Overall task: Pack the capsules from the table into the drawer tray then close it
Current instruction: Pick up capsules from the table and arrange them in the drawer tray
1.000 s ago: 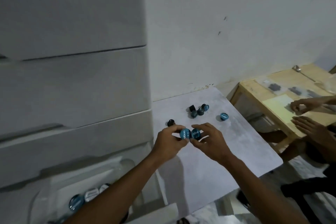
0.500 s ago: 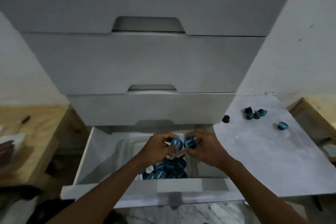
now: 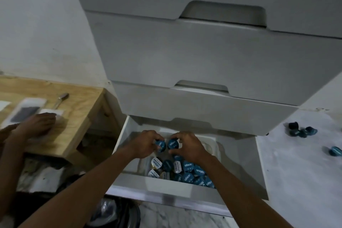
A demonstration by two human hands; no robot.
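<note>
My left hand (image 3: 143, 144) grips one blue-lidded capsule (image 3: 160, 145) and my right hand (image 3: 187, 145) grips another blue capsule (image 3: 173, 144), both held side by side over the open bottom drawer (image 3: 159, 186). Below them, several blue and white-lidded capsules (image 3: 185, 172) lie heaped in the clear drawer tray (image 3: 212, 147). On the white table (image 3: 299, 172) to the right a cluster of dark blue capsules (image 3: 300, 131) remains, with a single blue capsule (image 3: 335, 151) nearer the edge.
Two shut white drawers (image 3: 203, 61) stand above the open one. At the left is a wooden table (image 3: 77, 113) with a spoon (image 3: 61, 100) and a white device (image 3: 24, 112); another person's hand (image 3: 35, 126) rests there. Dark clutter lies on the floor below.
Both hands carried their capsules from the white table leftward to over the open drawer. My view swung left with them, so the table sits at the right edge.
</note>
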